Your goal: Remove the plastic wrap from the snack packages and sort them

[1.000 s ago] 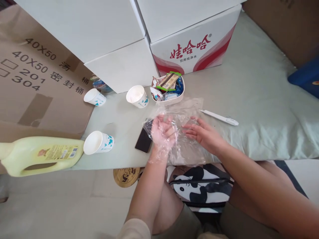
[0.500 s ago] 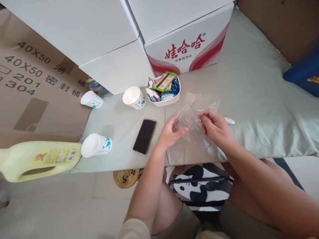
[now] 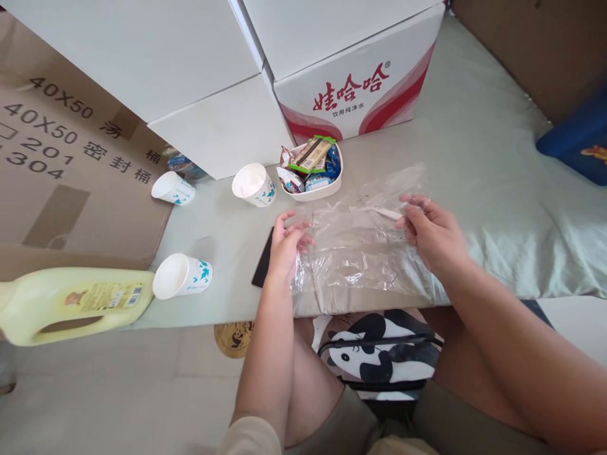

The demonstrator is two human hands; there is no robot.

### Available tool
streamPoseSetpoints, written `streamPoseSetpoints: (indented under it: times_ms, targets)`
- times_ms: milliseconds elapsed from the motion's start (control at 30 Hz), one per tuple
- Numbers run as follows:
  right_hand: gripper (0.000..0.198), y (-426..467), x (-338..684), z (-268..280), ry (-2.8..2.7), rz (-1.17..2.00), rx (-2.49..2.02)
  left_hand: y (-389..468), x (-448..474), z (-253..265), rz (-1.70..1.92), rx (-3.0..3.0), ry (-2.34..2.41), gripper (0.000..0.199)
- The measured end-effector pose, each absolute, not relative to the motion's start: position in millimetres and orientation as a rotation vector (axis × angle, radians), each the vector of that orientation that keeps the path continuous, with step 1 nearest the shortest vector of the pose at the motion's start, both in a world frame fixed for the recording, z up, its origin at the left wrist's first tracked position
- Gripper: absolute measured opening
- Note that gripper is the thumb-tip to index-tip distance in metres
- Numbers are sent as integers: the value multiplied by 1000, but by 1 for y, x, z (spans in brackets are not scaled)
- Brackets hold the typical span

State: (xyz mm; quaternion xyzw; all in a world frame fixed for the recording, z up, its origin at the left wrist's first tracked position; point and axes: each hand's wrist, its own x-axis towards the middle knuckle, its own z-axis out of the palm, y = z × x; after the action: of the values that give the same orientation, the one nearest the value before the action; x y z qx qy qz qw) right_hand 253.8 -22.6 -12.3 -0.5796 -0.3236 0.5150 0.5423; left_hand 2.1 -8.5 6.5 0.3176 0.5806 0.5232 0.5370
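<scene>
A clear, crinkled plastic bag (image 3: 353, 256) is spread out between my two hands above the cloth-covered table. My left hand (image 3: 284, 249) has its bent fingers closed on the bag's left edge, and part of a dark phone (image 3: 262, 262) is hidden behind it. On the other side, my right hand (image 3: 434, 234) pinches the bag near its upper right. A slim white object (image 3: 389, 213) shows beside the right fingertips, partly through the film; the hand hides its far end and I cannot tell its kind.
A white bowl (image 3: 318, 194) of wrapped snacks stands behind the bag. Paper cups (image 3: 195, 278) and a pale yellow jug (image 3: 95, 300) are on the left. White cartons (image 3: 365, 95) line the back; a blue container (image 3: 581, 142) is at far right. The table's front edge lies above my knees.
My hands have moved apart, left hand leftward and right hand rightward. The crumpled bag is now stretched wider between them, and the left hand now covers part of the phone.
</scene>
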Motion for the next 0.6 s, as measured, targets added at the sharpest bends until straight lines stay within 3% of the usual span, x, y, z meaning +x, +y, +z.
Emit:
streamPoseSetpoints:
  times_ms: [100,333,600]
  targets:
    - [32,-23,256,-16,-827,1186,-1381,-12,5,3,1141,890,1338,50]
    - [57,-27,267,-17,-825,1084,-1395,-5,0,0,1331,814,1440,32]
    - [18,-39,275,-6,-885,1105,-1335,-7,-3,6,1410,762,1292,16]
